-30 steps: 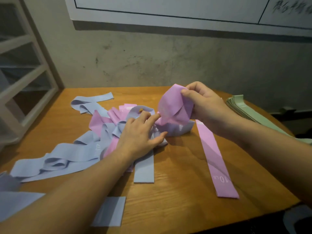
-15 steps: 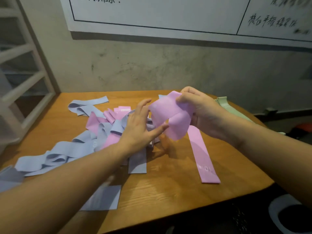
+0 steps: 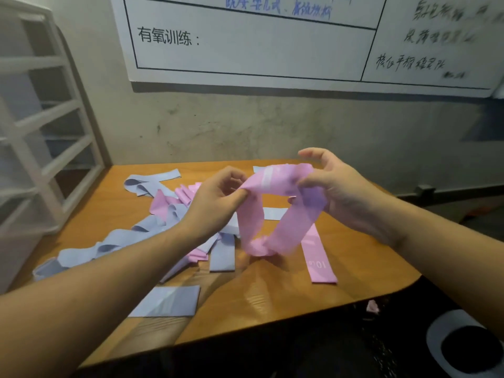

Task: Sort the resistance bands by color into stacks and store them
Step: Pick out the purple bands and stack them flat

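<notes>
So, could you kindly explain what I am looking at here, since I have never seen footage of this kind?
There is no machine here. A person wears a camera on the head, so this single picture looks forward and down along both forearms at their bare hands.

The left hand and the right hand each have a grip on one pink resistance band, a loop lifted above the wooden table, its lower end twisted.

On the table lies a tangled heap of blue bands mixed with pink bands. One flat pink band lies apart on the right, printed with small white characters, and a flat blue piece lies near the front edge.

A white shelf frame stands on the left, and a whiteboard with writing hangs on the wall.
</notes>
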